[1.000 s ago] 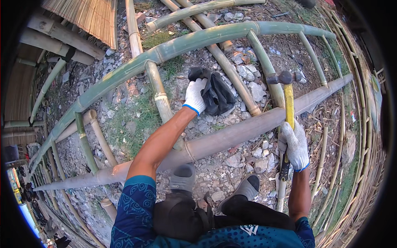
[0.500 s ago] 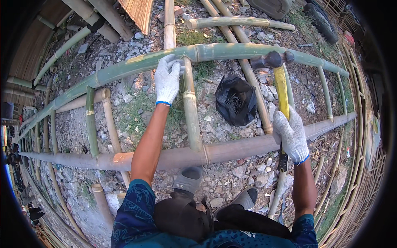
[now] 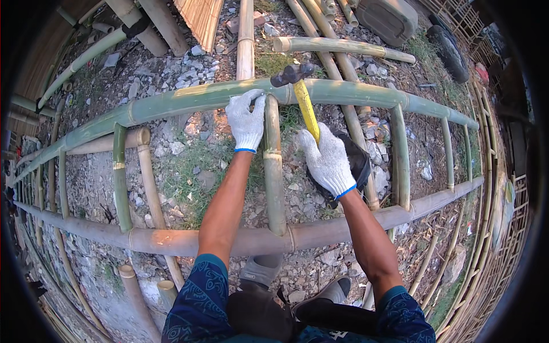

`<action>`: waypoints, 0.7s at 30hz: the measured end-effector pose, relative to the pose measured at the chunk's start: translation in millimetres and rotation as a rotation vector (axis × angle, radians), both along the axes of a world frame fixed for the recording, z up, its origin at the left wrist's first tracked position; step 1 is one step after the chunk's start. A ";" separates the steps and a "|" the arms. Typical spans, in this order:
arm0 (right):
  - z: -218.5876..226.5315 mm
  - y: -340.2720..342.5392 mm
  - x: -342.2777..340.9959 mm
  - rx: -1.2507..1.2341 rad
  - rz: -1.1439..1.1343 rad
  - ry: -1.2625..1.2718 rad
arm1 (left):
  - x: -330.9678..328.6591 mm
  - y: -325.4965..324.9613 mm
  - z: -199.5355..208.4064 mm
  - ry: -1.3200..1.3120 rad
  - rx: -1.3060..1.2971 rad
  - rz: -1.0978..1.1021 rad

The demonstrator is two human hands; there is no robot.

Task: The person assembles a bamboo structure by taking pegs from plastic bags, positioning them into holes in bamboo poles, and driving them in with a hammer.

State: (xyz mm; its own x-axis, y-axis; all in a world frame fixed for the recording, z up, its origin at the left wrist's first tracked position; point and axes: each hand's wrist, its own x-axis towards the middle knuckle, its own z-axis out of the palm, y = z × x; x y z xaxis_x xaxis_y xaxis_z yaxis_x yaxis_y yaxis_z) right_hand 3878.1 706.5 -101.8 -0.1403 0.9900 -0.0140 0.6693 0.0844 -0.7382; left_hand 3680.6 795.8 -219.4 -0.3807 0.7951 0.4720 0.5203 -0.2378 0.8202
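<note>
A long green bamboo pole [image 3: 200, 96] crosses in front of me, with an upright bamboo post [image 3: 273, 171] meeting its underside. My left hand [image 3: 246, 121], in a white knitted glove, rests against the pole just left of that joint. Its thumb and forefinger come together at the pole; whatever they pinch is too small to make out. My gloved right hand [image 3: 329, 159] grips a hammer by its yellow handle [image 3: 306, 111]. The dark hammer head [image 3: 292, 74] is raised beside the joint, to the right of my left fingers.
A brown bamboo pole [image 3: 326, 233] runs across nearer to me, joined by several posts. Behind my right hand sits a black plastic bag [image 3: 359, 159], partly hidden. Loose bamboo [image 3: 343, 47], a grey plastic container [image 3: 389, 22] and a tyre [image 3: 448, 54] lie on the rubble beyond.
My right hand has swung the hammer left, from the far right of the bag to beside my left hand. The left hand stays at the joint, its thumb and forefinger now pinched at the pole.
</note>
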 end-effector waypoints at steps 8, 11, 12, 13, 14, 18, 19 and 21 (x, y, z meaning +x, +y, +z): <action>-44.8 8.4 -9.7 0.317 0.045 -0.163 | 8.6 0.5 -5.8 0.010 -0.044 0.085; -68.1 19.4 -5.8 0.329 0.069 -0.259 | 13.4 1.7 -7.6 0.001 -0.047 0.096; -69.4 23.3 -8.6 0.318 0.080 -0.307 | 14.0 0.6 -7.2 0.011 -0.030 0.118; -68.8 22.8 -8.9 0.319 0.083 -0.307 | 14.2 0.7 -6.5 0.021 -0.012 0.139; -66.8 20.1 -8.3 0.321 0.064 -0.267 | 13.9 2.4 -5.4 0.020 -0.011 0.141; -69.6 18.7 -3.1 0.387 0.065 -0.171 | 14.6 1.9 -6.3 0.037 0.031 0.139; -71.2 21.5 -1.9 0.390 0.062 -0.176 | 15.9 3.4 -6.6 0.022 0.034 0.136; -70.6 26.5 -6.3 0.245 0.058 -0.274 | 16.2 0.2 -7.5 0.005 0.016 0.151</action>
